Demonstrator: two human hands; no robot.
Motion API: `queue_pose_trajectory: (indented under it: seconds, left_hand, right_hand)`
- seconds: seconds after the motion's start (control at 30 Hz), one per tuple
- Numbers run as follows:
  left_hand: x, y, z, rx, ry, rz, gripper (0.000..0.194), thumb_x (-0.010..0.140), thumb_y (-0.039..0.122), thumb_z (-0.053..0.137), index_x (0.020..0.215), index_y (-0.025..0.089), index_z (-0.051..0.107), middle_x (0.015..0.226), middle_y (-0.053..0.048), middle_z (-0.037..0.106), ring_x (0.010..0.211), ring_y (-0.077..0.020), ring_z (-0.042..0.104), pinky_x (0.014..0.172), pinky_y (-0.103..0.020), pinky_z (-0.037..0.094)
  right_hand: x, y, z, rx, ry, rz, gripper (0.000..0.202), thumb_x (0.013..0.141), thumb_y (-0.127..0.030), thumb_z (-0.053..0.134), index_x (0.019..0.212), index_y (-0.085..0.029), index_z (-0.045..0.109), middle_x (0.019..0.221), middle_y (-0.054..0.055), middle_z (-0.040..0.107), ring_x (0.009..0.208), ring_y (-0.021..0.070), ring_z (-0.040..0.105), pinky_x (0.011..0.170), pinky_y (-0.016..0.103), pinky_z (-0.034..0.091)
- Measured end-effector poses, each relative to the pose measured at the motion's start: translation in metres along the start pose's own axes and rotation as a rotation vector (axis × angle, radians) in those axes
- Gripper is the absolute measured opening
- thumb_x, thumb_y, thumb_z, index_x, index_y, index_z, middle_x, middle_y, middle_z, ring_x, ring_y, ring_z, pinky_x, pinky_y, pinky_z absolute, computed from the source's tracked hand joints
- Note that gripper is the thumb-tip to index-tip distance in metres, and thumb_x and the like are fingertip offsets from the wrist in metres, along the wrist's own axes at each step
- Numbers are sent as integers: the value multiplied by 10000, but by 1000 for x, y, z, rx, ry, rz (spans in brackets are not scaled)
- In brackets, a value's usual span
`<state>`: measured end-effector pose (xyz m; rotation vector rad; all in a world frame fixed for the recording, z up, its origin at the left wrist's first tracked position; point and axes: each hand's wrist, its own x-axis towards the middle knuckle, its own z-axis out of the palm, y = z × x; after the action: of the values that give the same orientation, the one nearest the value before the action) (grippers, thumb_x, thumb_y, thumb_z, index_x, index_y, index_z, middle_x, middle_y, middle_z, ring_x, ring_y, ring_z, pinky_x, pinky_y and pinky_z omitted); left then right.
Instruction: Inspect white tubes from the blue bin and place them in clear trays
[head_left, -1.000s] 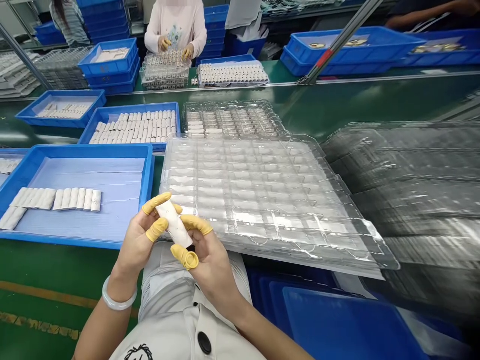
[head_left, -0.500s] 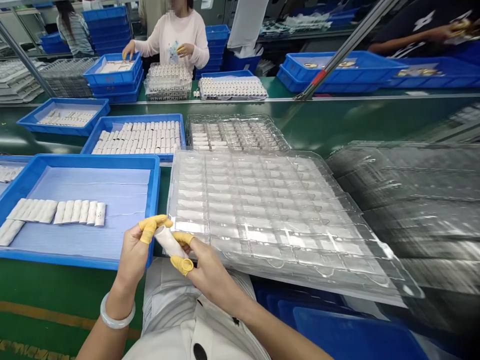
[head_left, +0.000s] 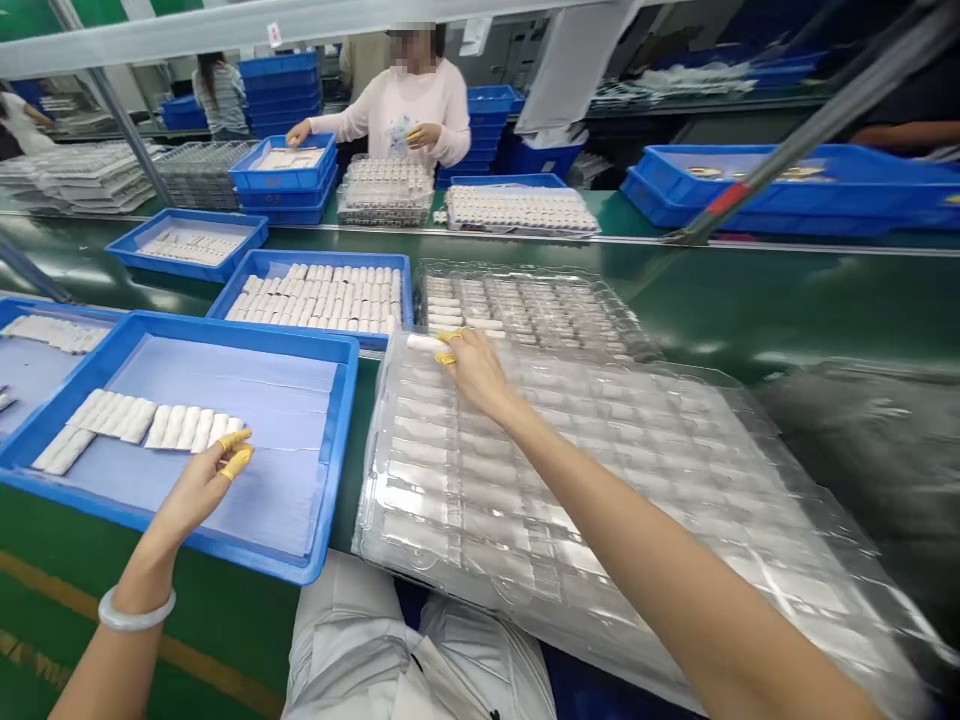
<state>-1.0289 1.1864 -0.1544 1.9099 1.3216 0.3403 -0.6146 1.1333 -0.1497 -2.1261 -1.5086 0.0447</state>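
Observation:
My right hand [head_left: 476,365], with yellow finger covers, is at the far left corner of the clear plastic tray [head_left: 555,530]. Its thumb and fingers are closed on a short white roll [head_left: 424,343] at the compartment there. My left hand [head_left: 206,475] is over the large blue tray [head_left: 346,400], palm down. Its yellow-covered thumb and finger are slightly apart at the right end of a row of white rolls [head_left: 184,427]. They partly cover the last roll, and any contact is hard to judge. A white bangle [head_left: 136,612] circles the left wrist.
Behind stand a blue tray full of white rolls [head_left: 322,295] and another clear tray of rolls [head_left: 525,305]. More clear trays [head_left: 847,440] blur at the right. A slanted metal post [head_left: 795,150] rises at the back right. Across the bench, a person in a pale top [head_left: 412,110] handles parts.
My hands have parted. The right one has carried the white roll forward to the clear tray's far corner; the left one has moved left over the blue tray. The view has shifted.

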Motion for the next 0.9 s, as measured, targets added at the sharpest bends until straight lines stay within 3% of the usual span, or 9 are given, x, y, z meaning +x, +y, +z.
queue_pose_trajectory:
  seconds: [0.13,0.23,0.37,0.5,0.63,0.77,0.9]
  left_hand:
    - [24,-26,-30,188,104,-115,631,846,467,448,1320,64,551,1269,-176,644,1185,-284,598,1030,-409,448]
    - [43,-32,-35,325,106,-230,474,875,345,502,1253,74,590,1209,-184,658,1139,-274,613,1024,-425,439]
    - [62,-24,-13,486,49,-323,399,878,330,620,1201,96,598,1279,-168,590,1180,-270,568,1027,-478,422]
    - [71,-13,10,567,18,-397,572,833,292,682,1337,93,500,1390,-208,485,1245,-319,512,1034,-507,407]
    - [73,-5,15,525,-13,-411,742,795,286,703,1439,94,388,1440,-234,428,1255,-335,506,1028,-506,413]
    - [61,11,19,360,-70,-332,767,721,207,691,1411,50,395,1293,-235,552,1112,-296,596,925,-425,484]
    - [36,39,34,96,-136,-168,686,713,175,591,1367,57,423,1123,-155,636,912,-219,641,750,-312,525]
  right_hand:
    - [9,12,19,-31,7,-111,366,845,-223,450,1110,-104,673,1305,226,577,1275,390,417,1029,588,333]
    - [0,19,20,-42,24,-157,417,858,-268,440,1175,-89,643,1344,242,549,1285,391,440,1031,601,346]
    - [-32,16,-2,-47,19,-217,421,887,-336,441,1192,-128,643,1236,202,620,1173,342,560,971,522,454]
    - [-84,-6,-33,45,-18,-254,385,931,-378,428,1150,-175,671,1080,146,689,1030,304,644,886,481,523]
    - [-136,-34,-52,193,-16,-178,366,956,-411,441,1134,-197,679,1049,106,717,983,287,674,832,467,560]
    - [-171,-65,-52,442,-77,-89,343,966,-400,455,1124,-195,680,1057,89,727,980,278,689,809,468,584]
    - [-186,-102,-33,692,-266,21,388,954,-364,450,1257,-180,607,1110,93,699,981,237,678,871,466,574]
